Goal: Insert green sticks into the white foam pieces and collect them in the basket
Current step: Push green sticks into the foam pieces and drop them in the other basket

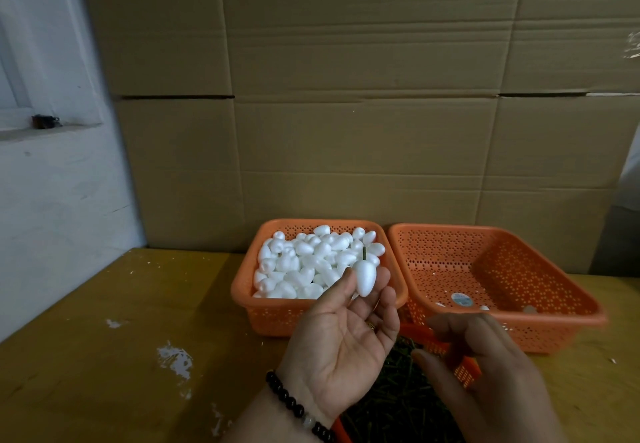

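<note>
White foam piece (365,278) with a short green stick (364,254) poking from its far end sits upright at the fingertips of the left hand (341,331), palm up, thumb and fingers curled round it; a dark bead bracelet (294,404) circles that wrist; the right hand (485,370) hovers near, fingers loosely curled, holding nothing visible, over a near tray of green sticks (398,404); on the yellow worktop (104,338) stand two orange baskets: the left basket (273,318) heaped with foam pieces, the right basket (554,331) almost bare; cardboard (346,96) rises behind.
</note>
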Demonstrator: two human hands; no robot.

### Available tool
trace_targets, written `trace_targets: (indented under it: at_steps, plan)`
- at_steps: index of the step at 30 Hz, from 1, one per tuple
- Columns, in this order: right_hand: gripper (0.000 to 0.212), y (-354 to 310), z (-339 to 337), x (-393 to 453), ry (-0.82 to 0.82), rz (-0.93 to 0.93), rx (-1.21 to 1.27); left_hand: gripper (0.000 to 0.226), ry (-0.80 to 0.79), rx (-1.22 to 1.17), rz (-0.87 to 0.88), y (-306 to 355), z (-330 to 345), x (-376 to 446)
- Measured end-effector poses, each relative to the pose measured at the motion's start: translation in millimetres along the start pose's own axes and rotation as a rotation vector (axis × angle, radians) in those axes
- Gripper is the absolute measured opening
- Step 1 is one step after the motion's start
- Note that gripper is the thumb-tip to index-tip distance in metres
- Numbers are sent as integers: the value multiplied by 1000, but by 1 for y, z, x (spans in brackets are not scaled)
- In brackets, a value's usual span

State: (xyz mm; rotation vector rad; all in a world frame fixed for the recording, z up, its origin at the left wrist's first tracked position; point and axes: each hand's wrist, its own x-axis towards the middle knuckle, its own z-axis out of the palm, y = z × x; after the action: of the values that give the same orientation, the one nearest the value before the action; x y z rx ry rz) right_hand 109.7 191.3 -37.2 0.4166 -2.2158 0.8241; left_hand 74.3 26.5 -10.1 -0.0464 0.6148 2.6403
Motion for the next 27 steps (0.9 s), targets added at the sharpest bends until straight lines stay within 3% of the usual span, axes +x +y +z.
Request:
trace_targets:
  at_steps: [9, 15, 27]
  plan:
    - [50, 0, 0, 0, 3, 2, 2, 22, -25, 91, 21, -3, 0, 2]
    - [50, -1, 0, 0, 35, -24, 25, 38, -36, 175, 109, -11, -4, 3]
    - [57, 0, 1, 3, 45, -53, 81, 48, -69, 762, 460, -27, -6, 3]
